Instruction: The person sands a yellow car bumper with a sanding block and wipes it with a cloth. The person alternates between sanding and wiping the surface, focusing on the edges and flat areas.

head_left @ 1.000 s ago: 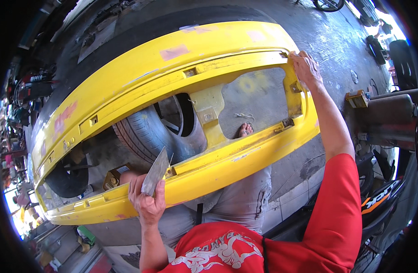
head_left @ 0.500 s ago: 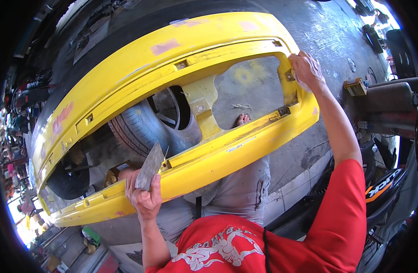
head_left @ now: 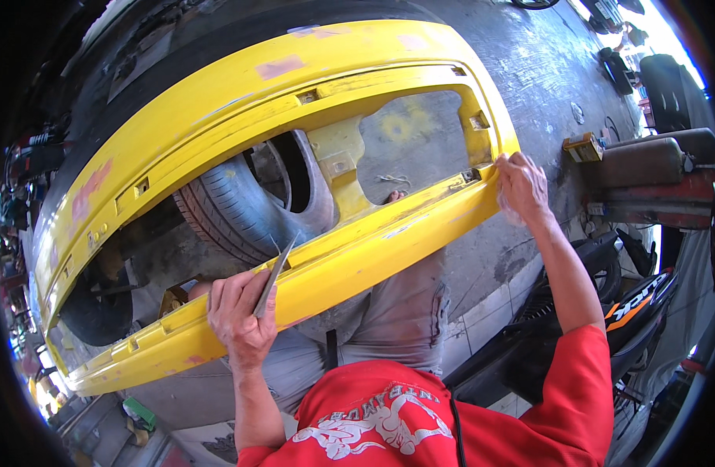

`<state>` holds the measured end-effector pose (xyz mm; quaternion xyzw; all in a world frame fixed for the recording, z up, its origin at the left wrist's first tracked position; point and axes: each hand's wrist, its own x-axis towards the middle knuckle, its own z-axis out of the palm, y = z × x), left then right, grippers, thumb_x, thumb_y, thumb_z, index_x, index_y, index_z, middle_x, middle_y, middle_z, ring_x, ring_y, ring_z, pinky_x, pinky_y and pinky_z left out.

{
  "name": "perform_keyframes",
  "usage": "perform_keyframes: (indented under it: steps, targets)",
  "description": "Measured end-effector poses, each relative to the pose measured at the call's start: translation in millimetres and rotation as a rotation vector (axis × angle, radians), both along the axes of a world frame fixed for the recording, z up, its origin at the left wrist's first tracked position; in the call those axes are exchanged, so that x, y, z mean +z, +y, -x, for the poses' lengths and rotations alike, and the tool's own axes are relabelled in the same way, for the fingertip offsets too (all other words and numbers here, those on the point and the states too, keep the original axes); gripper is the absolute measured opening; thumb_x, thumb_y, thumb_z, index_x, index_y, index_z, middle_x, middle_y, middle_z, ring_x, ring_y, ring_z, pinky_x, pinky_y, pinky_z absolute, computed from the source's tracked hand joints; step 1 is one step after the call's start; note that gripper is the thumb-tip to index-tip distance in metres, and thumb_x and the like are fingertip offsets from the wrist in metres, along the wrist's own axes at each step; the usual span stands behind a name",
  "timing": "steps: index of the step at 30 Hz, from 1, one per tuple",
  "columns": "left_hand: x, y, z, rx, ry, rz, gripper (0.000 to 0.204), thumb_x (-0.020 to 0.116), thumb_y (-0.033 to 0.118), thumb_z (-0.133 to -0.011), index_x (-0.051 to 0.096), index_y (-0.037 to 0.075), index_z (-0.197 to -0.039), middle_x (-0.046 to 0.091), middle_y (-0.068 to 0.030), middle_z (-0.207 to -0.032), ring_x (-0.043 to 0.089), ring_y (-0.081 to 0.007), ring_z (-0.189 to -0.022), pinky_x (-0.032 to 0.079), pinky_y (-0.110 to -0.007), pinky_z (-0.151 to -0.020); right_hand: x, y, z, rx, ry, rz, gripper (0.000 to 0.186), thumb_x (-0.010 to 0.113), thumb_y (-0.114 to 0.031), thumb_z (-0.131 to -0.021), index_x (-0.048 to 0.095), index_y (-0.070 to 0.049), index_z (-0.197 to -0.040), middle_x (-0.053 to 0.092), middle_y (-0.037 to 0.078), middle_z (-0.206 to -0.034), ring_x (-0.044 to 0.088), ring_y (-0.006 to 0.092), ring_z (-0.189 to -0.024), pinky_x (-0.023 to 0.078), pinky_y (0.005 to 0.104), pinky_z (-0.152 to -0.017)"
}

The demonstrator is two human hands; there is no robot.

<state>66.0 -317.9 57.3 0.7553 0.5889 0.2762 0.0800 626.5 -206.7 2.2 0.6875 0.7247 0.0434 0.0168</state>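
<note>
A large yellow car bumper with pinkish patches spans my lap, its long opening facing up. My left hand is closed on a thin metal spreader blade, seen nearly edge-on, and rests against the bumper's near rail. My right hand has curled fingertips on the bumper's right corner; a pale crumpled thing shows under the palm, too indistinct to name. Through the opening I see a tyre on a rim lying beneath, a darker tyre at the left and part of a bare foot.
A black motorbike with orange trim stands at right. Behind it are a dark cylinder and a small yellow tin. Cluttered parts line the left edge, and a green object lies at lower left.
My right hand has moved down the bumper's right edge to the near corner. My left hand has shifted slightly left, the blade now more edge-on. The bumper appears a little further left and up.
</note>
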Motion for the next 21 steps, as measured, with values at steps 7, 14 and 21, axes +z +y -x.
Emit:
perform_keyframes:
  steps: [7,14,21]
  targets:
    - [2,2,-4,0.014,-0.008,0.014,0.015,0.078,0.018,-0.105,0.077,0.003,-0.107,0.075,-0.0104,-0.104,0.068,-0.0334,-0.096,0.054,-0.048,-0.089,-17,124,-28,-0.049,0.073,0.022,0.028,0.061,-0.031,-0.11,0.084,-0.021,-0.125,0.075,0.016,-0.111,0.075,0.0394,-0.111,0.058,0.0542,-0.098]
    - [3,2,-5,0.04,0.02,-0.005,0.017,0.077,0.019,-0.104,0.082,0.002,-0.108,0.075,-0.0093,-0.103,0.069,-0.0328,-0.094,0.054,-0.046,-0.085,-39,164,-34,-0.194,0.225,-0.068,0.031,0.062,-0.043,-0.112,0.085,-0.029,-0.128,0.076,0.014,-0.114,0.074,0.0398,-0.114,0.058,0.0543,-0.1]
    - [3,0,-7,0.041,0.007,-0.007,0.017,0.077,0.019,-0.104,0.081,0.003,-0.106,0.075,-0.0086,-0.103,0.069,-0.0318,-0.094,0.054,-0.046,-0.085,-26,43,-36,-0.067,0.238,-0.1,0.025,0.072,-0.037,-0.108,0.086,-0.02,-0.12,0.076,0.013,-0.105,0.074,0.0378,-0.11,0.059,0.0529,-0.093]
